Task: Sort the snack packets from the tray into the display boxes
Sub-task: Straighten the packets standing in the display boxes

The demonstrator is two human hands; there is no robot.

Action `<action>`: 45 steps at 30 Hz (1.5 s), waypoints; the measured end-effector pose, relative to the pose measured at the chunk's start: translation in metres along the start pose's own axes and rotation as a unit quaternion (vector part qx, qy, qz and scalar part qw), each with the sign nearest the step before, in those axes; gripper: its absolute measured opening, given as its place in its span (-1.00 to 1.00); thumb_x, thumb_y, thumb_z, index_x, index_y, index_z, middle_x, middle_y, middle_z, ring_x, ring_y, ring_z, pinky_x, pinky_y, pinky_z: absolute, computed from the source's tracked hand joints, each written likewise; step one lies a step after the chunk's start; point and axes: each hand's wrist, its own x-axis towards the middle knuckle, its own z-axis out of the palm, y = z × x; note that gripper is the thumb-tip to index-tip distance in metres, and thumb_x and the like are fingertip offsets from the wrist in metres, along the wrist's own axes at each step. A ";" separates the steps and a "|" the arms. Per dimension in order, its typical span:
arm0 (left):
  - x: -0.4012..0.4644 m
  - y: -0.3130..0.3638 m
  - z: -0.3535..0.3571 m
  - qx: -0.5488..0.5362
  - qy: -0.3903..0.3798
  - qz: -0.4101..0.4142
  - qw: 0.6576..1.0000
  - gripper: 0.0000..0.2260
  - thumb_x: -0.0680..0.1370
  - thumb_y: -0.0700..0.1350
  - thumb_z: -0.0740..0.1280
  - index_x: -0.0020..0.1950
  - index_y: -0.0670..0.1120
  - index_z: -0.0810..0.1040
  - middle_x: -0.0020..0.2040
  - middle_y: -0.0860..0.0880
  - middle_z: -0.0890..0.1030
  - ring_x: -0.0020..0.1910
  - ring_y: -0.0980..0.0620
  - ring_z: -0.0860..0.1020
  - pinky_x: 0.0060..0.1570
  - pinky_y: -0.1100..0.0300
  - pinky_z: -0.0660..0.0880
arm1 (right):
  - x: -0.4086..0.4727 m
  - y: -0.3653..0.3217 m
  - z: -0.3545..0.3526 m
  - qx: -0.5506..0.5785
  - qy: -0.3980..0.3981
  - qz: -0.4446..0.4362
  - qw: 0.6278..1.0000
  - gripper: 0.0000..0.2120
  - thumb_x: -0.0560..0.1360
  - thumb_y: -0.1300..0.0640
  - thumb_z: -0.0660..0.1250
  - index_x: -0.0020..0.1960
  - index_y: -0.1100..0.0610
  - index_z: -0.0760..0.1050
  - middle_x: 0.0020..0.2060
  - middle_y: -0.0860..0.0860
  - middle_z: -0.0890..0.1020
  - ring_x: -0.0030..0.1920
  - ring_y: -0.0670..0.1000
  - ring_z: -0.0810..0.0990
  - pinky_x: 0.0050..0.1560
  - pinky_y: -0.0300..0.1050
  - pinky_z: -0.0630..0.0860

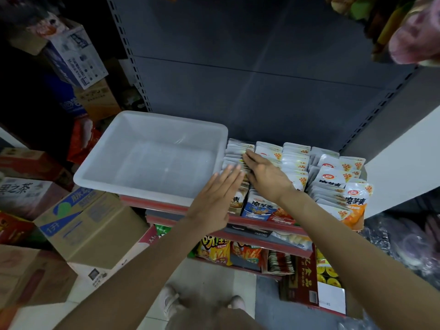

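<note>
— Head view: what sits around your hands?

— White tray [152, 160] on the shelf's left half, nothing in it. Just right of it, the snack packets [295, 163] stand packed in rows inside the display boxes [257, 216] along the red shelf edge [262, 223].

— And the hands?

— My left hand [214, 198] is flat, fingers straight, hovering over the nearest row beside the tray's right wall. My right hand [264, 173] lies across the packets, fingers stretched toward the far end of the first row, touching their tops; gripping nothing.

— Anything crowding you?

— Cardboard cartons [88, 225] stacked left on the floor, chip bags [215, 251] on the lower shelf, a red box [307, 279] leaning by it.
</note>
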 end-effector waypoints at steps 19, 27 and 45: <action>0.034 -0.003 -0.016 -0.645 0.009 -0.212 0.735 -0.23 0.45 -0.50 0.11 0.55 0.02 -0.03 0.55 0.12 -0.08 0.49 0.13 0.05 0.35 0.17 0.27 | -0.024 -0.020 -0.011 -0.025 -0.095 -0.006 0.995 -0.24 0.53 -0.04 0.25 0.54 0.14 -0.11 0.53 0.07 -0.18 0.50 0.16 0.06 0.43 -0.04 0.20; 0.063 0.000 -0.026 -0.611 0.003 -0.284 0.739 -0.51 0.66 -0.08 0.08 0.55 0.03 -0.03 0.55 0.02 0.06 0.51 0.02 0.10 0.42 0.17 0.07 | -0.026 -0.020 -0.003 -0.043 -0.054 0.000 0.998 -0.12 0.51 -0.15 0.28 0.54 0.17 -0.20 0.52 0.08 -0.24 0.53 0.05 -0.15 0.48 -0.13 -0.12; 0.084 -0.012 -0.006 -0.063 -0.009 -0.106 0.992 -0.50 0.66 0.02 -0.09 0.54 -0.05 -0.20 0.55 0.01 -0.21 0.52 0.05 -0.24 0.49 0.05 -0.16 | -0.039 0.011 -0.019 0.168 0.041 0.055 0.983 -0.21 0.48 -0.23 0.25 0.54 0.09 0.01 0.53 -0.03 0.01 0.52 -0.06 -0.04 0.46 -0.21 -0.06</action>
